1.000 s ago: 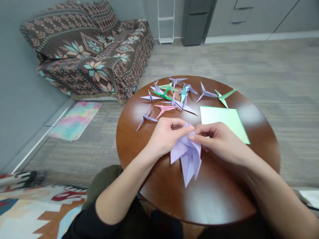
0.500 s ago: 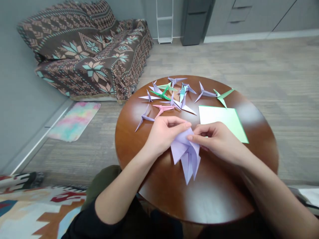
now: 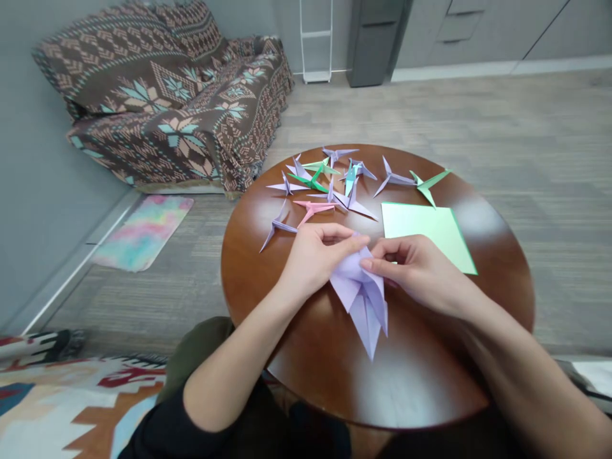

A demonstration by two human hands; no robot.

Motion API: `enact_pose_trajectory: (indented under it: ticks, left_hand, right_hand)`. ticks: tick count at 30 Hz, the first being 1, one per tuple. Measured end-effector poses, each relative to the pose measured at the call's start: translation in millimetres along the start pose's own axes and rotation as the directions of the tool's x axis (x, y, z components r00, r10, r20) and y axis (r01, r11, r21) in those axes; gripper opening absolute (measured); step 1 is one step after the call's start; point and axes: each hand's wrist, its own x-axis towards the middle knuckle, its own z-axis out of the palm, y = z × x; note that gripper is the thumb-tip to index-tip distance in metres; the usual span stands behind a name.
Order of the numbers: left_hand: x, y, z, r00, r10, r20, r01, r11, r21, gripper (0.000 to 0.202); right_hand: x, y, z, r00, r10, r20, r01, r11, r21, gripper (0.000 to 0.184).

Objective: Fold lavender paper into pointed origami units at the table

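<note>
A partly folded sheet of lilac origami paper is held between my two hands, its pointed flaps hanging toward me over the table. My left hand pinches its upper left part with thumb and fingers. On the upper right edge, my right hand grips the paper, the thumb lying on top. Some fingertips are hidden behind the sheet. Beyond my left hand lie a pink folded paper piece and a lilac folded piece. Past my right hand rests a stack of light green paper.
Several folded lilac, green and blue paper pieces lie at the far side of the round brown table, among them a green one near the far right edge. A blanket-covered sofa and a pastel mat are at the left.
The lilac paper's lower flaps have swung slightly to the right and drawn closer together. Both hands keep their hold, nearly in the same place.
</note>
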Motion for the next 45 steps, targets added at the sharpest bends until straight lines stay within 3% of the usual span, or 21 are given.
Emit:
enact_pose_trajectory:
  ticks: [27,37,42,45]
  left_hand:
    - [1.2,-1.5,-0.8,0.994,-0.06,0.094,0.059,0.998,0.011,0.023]
    - [1.4,-4.2,-1.6,0.998,-0.007,0.055,0.008,1.0,-0.013,0.021]
    - [5.8,-7.2,-6.2,0.996,0.085,-0.012,-0.085,0.996,-0.037,0.014]
    - [9.7,-5.5,-8.3,0.985,0.128,-0.116,-0.142,0.982,-0.124,0.017]
  right_hand:
    - [-0.2,2.1,2.8,0.999,-0.038,0.004,0.038,0.999,-0.017,0.044]
    - [-1.3,2.1,1.6,0.999,-0.042,0.005,0.042,0.998,-0.038,0.043]
    - [-1.6,1.3,1.4,1.0,-0.016,0.024,0.017,0.999,-0.039,0.042]
    - [-0.7,2.2,2.5,0.999,-0.003,0.034,0.003,1.0,-0.02,0.043]
